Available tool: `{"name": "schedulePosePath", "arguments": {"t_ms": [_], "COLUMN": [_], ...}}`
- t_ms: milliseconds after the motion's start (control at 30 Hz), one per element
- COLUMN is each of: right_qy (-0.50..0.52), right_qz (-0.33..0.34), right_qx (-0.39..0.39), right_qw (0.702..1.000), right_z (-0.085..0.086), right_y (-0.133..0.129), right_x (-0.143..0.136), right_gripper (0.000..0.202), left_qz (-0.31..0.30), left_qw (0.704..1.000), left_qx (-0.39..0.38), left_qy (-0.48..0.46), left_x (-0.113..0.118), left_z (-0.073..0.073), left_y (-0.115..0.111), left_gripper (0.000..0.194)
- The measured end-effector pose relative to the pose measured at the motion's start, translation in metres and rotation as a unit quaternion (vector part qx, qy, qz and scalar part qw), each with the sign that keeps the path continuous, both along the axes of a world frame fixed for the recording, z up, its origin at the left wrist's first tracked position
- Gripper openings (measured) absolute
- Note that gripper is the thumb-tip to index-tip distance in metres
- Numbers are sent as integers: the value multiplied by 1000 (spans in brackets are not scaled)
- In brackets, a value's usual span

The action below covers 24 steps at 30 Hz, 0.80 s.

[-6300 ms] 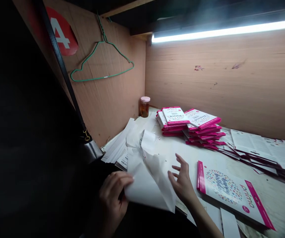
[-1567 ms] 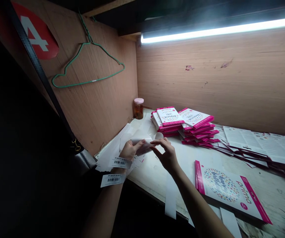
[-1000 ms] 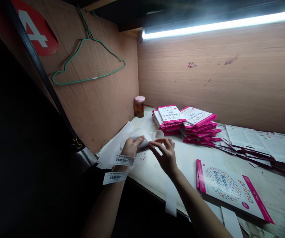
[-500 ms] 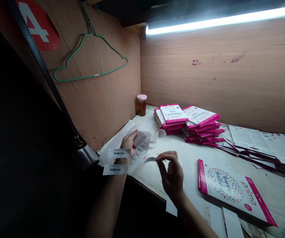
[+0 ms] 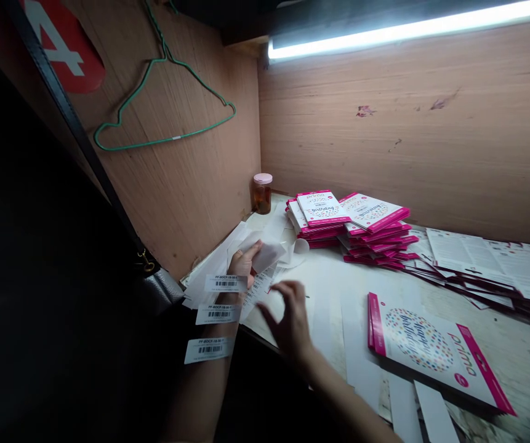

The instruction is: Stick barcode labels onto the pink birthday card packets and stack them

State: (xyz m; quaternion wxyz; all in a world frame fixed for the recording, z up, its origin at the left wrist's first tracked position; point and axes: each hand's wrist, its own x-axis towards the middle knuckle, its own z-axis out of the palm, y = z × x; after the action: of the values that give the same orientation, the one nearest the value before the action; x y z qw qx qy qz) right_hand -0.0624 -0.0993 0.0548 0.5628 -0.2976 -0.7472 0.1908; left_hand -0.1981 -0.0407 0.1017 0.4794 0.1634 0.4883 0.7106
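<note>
My left hand (image 5: 242, 264) grips a sheet of barcode labels (image 5: 259, 284), its thumb lying on top of the pale backing. Along my left forearm three white barcode labels (image 5: 209, 351) are stuck in a row, from wrist toward elbow. My right hand (image 5: 290, 317) is just right of the sheet, thumb and fingers apart in a curve, with nothing visible between them. Near the hands, loose white backing paper (image 5: 299, 251) curls on the table (image 5: 324, 277).
Pink-edged packets (image 5: 375, 237) stand in piles at the back, with another stack of packets (image 5: 426, 347) at front right. Printed cards (image 5: 486, 261) spread along the right. A lidded jar (image 5: 262, 194) stands in the corner; a green hanger (image 5: 167, 140) hangs on the left panel.
A third label now sits on my left forearm, below the other two. My right hand has moved left toward the sheet and opened; the curled strip it pinched is no longer in it.
</note>
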Motion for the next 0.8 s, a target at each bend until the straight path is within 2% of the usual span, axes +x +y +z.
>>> {"name": "schedulePosePath", "arguments": {"t_ms": [67,167,233,333,467,567,667,800], "right_qy": [-26,-91,-86,-50,-63,-60,-60,-75], "right_qz": [-38,2,30,46,28,10,-8,-50], "right_qx": [30,40,27,25,88,104,111,164], "right_qw": [998,995,995,997,994,993,992,982], "right_z": [12,23,25,27,27,26,24,22], "right_y": [37,80,94,96,90,89,89,88], "right_x": [11,20,22,23,24,24,24,23], "right_gripper": [35,28,18,11,18,27,21,14], "left_qz": [-33,-62,-90,-148,-117,-117,-120,-97], "left_qw": [999,997,994,983,982,980,978,982], "left_qx": [14,42,50,69,88,91,93,75], "left_qy": [13,22,37,86,116,131,145,146], "left_x": [1,2,2,2,2,1,0,-2], "left_z": [4,8,9,7,5,3,0,-4], "left_y": [-4,-9,-11,-12,-10,-8,-7,-5], "left_gripper": [29,38,46,48,41,38,38,38]}}
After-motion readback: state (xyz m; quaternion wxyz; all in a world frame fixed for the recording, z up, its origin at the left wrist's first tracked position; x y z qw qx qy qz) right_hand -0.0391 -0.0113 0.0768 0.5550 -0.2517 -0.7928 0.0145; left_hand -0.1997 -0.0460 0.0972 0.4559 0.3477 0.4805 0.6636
